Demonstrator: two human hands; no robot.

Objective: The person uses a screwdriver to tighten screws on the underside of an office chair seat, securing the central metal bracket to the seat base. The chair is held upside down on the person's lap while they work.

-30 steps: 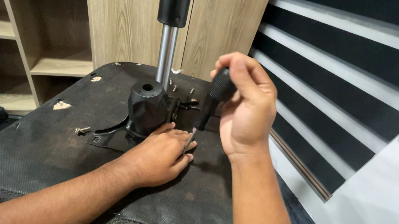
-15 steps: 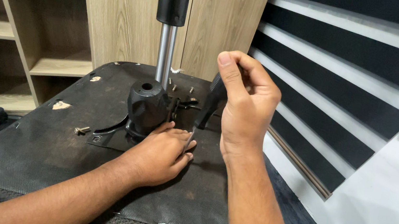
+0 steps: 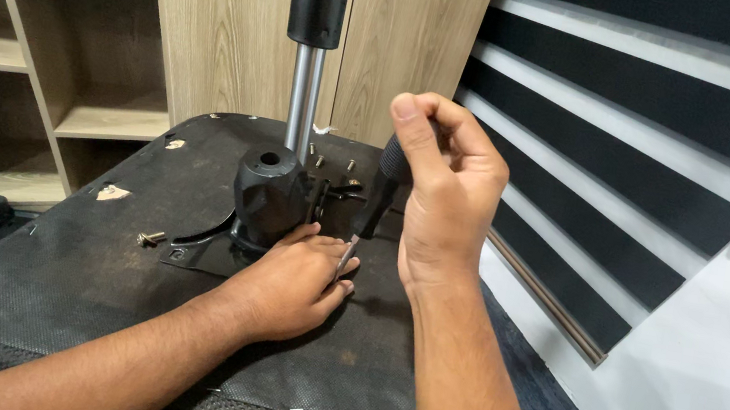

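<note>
Upturned seat (image 3: pixel 82 288); right hand (image 3: pixel 443 197) gripping screwdriver (image 3: pixel 377 199).

Wooden shelves (image 3: pixel 38 69) stand behind, striped blinds (image 3: pixel 643 150) hang at the right.

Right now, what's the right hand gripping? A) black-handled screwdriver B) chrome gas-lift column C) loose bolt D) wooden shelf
A: the right hand wraps the black handle of a screwdriver, its metal tip angled down beside the left hand resting on the upturned seat base.

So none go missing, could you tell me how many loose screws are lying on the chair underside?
3: one screw left of the mechanism plate, two screws beside the metal post. Others may hide under the hands.
</note>
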